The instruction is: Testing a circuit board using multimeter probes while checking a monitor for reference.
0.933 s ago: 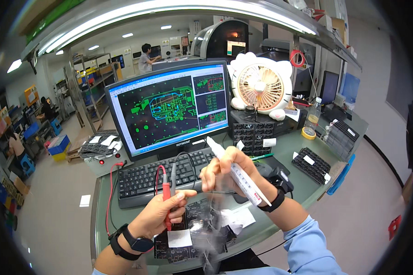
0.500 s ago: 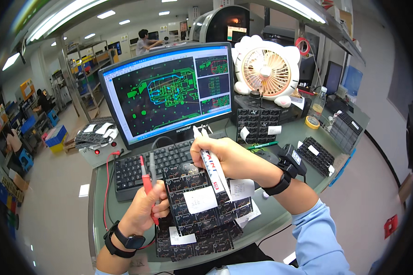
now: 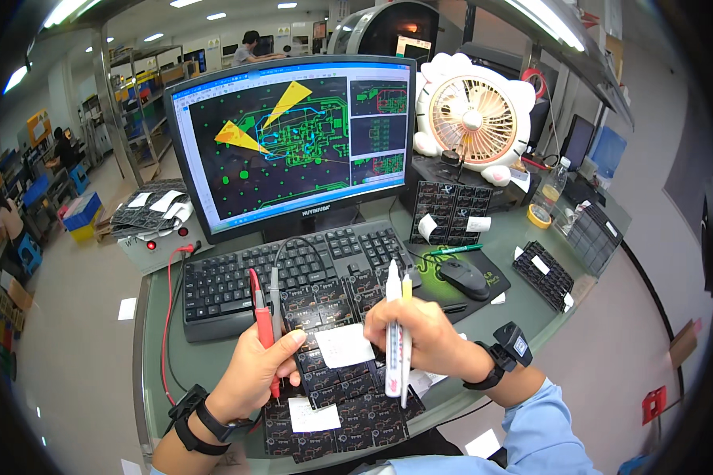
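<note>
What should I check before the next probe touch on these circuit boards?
1. Red and grey test probes gripped in the left hand: ok.
2. White marker pen and yellow pen held in the right hand: ok.
3. Black circuit board panel lying flat on the desk under both hands: ok.
4. White paper label covers part of the panel: not ok.
5. Red probe lead runs free to the tester box: ok.
6. Probe tips on a pad: cannot tell.

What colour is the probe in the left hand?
Red; the probe in the left hand shows clearly in the head view.
</note>
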`<control>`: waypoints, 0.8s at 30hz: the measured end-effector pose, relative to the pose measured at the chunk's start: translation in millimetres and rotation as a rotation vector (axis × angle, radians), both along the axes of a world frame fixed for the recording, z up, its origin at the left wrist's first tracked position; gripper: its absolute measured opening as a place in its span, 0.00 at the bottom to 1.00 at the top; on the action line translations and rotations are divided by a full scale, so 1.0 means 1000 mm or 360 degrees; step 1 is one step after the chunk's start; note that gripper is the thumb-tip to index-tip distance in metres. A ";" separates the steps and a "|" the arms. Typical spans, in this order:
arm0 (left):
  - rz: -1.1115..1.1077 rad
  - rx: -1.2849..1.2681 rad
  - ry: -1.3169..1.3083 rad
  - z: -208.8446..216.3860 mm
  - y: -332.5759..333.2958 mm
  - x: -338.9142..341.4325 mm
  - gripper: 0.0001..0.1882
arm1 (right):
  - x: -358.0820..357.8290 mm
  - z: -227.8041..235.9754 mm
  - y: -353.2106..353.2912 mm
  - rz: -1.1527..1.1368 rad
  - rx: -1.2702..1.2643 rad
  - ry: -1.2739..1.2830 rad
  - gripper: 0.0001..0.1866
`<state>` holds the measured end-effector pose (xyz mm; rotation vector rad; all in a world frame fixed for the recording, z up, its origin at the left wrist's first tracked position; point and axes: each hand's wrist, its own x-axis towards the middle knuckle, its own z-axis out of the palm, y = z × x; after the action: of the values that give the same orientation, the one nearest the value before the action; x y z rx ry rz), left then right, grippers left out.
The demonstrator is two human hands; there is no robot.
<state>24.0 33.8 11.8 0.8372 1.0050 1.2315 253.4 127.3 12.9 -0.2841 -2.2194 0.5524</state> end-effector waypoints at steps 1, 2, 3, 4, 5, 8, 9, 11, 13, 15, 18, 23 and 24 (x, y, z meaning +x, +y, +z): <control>0.0000 -0.0005 -0.0003 -0.001 -0.001 0.000 0.09 | -0.001 -0.002 -0.005 0.0231 -0.0276 0.0052 0.17; -0.0016 -0.0013 0.0012 -0.001 -0.001 -0.001 0.10 | -0.004 -0.001 -0.008 0.0427 -0.0330 0.0076 0.16; -0.0036 -0.0017 0.0030 -0.001 -0.001 -0.001 0.10 | -0.008 0.000 -0.010 0.0620 -0.0380 0.0103 0.16; -0.0038 -0.0019 0.0032 -0.003 -0.001 -0.003 0.10 | -0.015 -0.007 -0.010 0.0698 -0.0323 0.0113 0.15; -0.0076 -0.0011 0.0014 -0.005 -0.001 -0.004 0.11 | -0.017 -0.004 -0.015 0.0641 -0.0219 0.0034 0.15; -0.0009 -0.0020 0.0033 -0.004 0.000 0.001 0.11 | -0.021 -0.011 -0.018 0.0629 -0.0012 -0.0219 0.14; 0.0091 -0.0045 0.0062 -0.003 0.000 0.004 0.11 | -0.021 -0.012 -0.019 0.0630 -0.0019 -0.0217 0.14; 0.0044 0.0026 0.0160 -0.004 -0.001 0.003 0.10 | -0.020 -0.012 -0.020 0.0629 0.0042 -0.0206 0.15; 0.0008 0.0042 0.0264 -0.013 0.000 -0.002 0.10 | -0.019 -0.015 -0.016 0.0627 0.0027 -0.0050 0.18; -0.0003 0.0024 0.0262 -0.012 -0.001 -0.003 0.15 | -0.006 -0.023 -0.007 0.0527 -0.0353 0.0044 0.22; 0.0019 -0.0030 0.0110 -0.004 0.001 0.000 0.13 | 0.002 -0.010 0.002 0.0311 -0.0591 0.0209 0.16; 0.0026 -0.0070 0.0119 -0.006 0.003 0.000 0.13 | -0.009 -0.015 0.001 -0.0031 -0.0651 0.0276 0.08; 0.0034 -0.0067 0.0104 -0.005 0.003 0.001 0.13 | -0.011 -0.014 0.001 -0.0045 -0.0571 0.0244 0.09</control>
<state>24.8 36.7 6.6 0.8401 1.0916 1.2035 242.4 128.1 -0.9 -0.4419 -1.9581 0.9266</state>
